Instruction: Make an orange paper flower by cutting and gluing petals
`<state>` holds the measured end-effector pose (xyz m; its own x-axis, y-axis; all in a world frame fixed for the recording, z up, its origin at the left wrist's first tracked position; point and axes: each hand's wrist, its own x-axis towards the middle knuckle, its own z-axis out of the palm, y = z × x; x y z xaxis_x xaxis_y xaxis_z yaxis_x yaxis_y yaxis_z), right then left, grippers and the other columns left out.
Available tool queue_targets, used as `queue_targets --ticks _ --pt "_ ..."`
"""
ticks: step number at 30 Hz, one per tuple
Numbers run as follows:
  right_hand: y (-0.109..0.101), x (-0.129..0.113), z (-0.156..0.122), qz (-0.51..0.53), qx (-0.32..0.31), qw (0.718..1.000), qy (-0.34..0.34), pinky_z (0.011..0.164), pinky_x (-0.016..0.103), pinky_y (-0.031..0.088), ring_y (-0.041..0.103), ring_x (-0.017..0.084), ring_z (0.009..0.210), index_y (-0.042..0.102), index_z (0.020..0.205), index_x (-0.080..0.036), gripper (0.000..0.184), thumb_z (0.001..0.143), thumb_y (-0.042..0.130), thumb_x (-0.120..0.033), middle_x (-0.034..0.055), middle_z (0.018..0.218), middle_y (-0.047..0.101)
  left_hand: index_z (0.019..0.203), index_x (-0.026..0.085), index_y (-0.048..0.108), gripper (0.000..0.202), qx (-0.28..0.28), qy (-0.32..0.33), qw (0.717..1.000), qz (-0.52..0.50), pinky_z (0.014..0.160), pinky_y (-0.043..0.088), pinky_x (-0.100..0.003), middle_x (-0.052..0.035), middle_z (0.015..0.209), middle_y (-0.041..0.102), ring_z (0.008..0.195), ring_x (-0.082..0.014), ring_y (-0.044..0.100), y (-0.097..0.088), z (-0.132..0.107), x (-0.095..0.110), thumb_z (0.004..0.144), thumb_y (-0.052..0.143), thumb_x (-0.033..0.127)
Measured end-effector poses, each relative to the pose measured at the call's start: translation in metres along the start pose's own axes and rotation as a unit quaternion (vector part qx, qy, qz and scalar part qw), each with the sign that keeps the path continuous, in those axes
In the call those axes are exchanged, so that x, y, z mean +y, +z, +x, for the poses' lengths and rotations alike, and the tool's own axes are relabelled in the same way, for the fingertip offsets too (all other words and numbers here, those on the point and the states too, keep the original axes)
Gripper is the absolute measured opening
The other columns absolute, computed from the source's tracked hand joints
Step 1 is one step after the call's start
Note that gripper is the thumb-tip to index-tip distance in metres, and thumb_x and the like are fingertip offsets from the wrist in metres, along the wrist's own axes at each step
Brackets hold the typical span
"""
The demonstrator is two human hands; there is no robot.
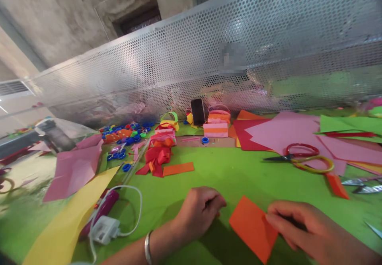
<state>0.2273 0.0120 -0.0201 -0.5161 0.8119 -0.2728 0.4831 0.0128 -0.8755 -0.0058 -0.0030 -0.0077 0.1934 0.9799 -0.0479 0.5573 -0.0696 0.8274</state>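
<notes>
With the right hand (pixel 298 225) fingers pinching the orange paper (pixel 253 229), best press it flat; the left hand (pixel 198 211), just left of the paper, rests curled and holds nothing.

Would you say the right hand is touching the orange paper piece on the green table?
Touching. The head view shows the right hand with its fingertips pinching the right edge of the orange paper piece; no gap shows between them.

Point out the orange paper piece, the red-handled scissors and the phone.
orange paper piece (pixel 251 228), head view, middle of the sheet
red-handled scissors (pixel 301 150), head view, red handle loop
phone (pixel 197 112), head view, dark screen
</notes>
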Motion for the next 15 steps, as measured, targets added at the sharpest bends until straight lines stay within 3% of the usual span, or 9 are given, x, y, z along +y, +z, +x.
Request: queue_targets --ticks 3,5,8,10,13,15 --pt "-0.002 -0.006 -0.002 0.04 0.021 0.999 0.023 0.048 0.022 0.032 0.036 0.011 0.05 0.049 0.064 -0.022 0.044 0.083 0.051 -0.062 -0.0056 0.056 0.041 0.089 0.012 0.066 0.056 0.002 -0.05 0.991 -0.126 0.053 0.038 -0.023 -0.0036 0.068 0.062 0.056 -0.0116 0.051 0.001 -0.002 -0.001 0.089 0.043 0.063" --pt "0.001 -0.007 -0.004 0.074 0.01 0.997 0.018 0.048 0.022 0.033 0.039 0.01 0.049 0.054 0.065 -0.021 0.046 0.083 0.052 -0.063 -0.0047 0.058 0.045 0.104 0.01 0.063 0.075 -0.024 -0.078 0.965 -0.249 0.054 0.042 -0.023 -0.0066 0.08 0.065 0.061 -0.0121 0.055 0.003 -0.004 0.0 0.075 0.052 0.078" --pt "0.009 -0.006 -0.005 0.095 0.027 0.995 -0.008 0.052 0.022 0.039 0.048 0.011 0.054 0.058 0.064 -0.02 0.046 0.082 0.056 -0.062 -0.0024 0.06 0.052 0.108 0.009 0.061 0.086 -0.091 -0.108 0.928 -0.345 0.058 0.046 -0.023 -0.0071 0.082 0.066 0.065 -0.0126 0.059 0.008 -0.009 0.002 0.053 0.076 0.073" --pt "0.012 -0.004 -0.004 0.096 0.067 0.993 -0.01 0.053 0.023 0.042 0.051 0.013 0.055 0.059 0.062 -0.021 0.045 0.081 0.059 -0.061 -0.0018 0.059 0.054 0.1 0.008 0.064 0.078 -0.102 -0.132 0.927 -0.336 0.05 0.043 -0.022 -0.0057 0.074 0.066 0.055 -0.0112 0.058 0.009 -0.011 0.005 0.056 0.076 0.071" --pt "0.013 -0.002 -0.002 0.081 0.084 0.993 -0.012 0.052 0.024 0.045 0.055 0.014 0.054 0.059 0.061 -0.021 0.044 0.082 0.058 -0.06 -0.0013 0.054 0.057 0.097 0.009 0.065 0.072 -0.053 -0.128 0.941 -0.308 0.045 0.04 -0.021 -0.0057 0.07 0.066 0.051 -0.0102 0.055 0.01 -0.012 0.007 0.069 0.062 0.075" --pt "0.014 -0.001 -0.002 0.071 0.058 0.996 -0.016 0.053 0.023 0.047 0.058 0.015 0.055 0.061 0.062 -0.021 0.045 0.084 0.056 -0.06 -0.0003 0.057 0.06 0.101 0.009 0.065 0.075 -0.029 -0.097 0.943 -0.318 0.054 0.044 -0.022 -0.0079 0.081 0.068 0.063 -0.0121 0.058 0.012 -0.011 0.006 0.059 0.074 0.071"
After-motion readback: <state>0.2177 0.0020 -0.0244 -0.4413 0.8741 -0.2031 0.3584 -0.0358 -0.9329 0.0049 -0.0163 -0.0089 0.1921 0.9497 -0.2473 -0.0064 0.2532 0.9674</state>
